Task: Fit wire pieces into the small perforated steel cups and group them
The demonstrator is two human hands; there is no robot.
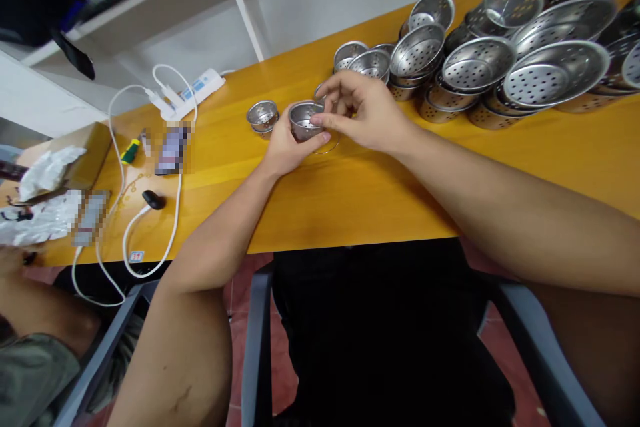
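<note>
My left hand point(285, 147) cups a small perforated steel strainer cup point(303, 119) from below, just above the orange table point(350, 193). My right hand point(363, 110) reaches in from the right, its thumb and forefinger pinching the cup's near rim. A thin clear ring point(327, 145) shows under the cup by my left thumb. Another small strainer cup point(263, 115) stands on the table a little to the left.
Stacks of larger perforated steel bowls point(500, 67) fill the table's right back. A white power strip point(195, 90) with cables, a screwdriver point(131, 150) and a black mouse-like object point(153, 199) lie left. Another person's arm point(30, 307) is at the far left.
</note>
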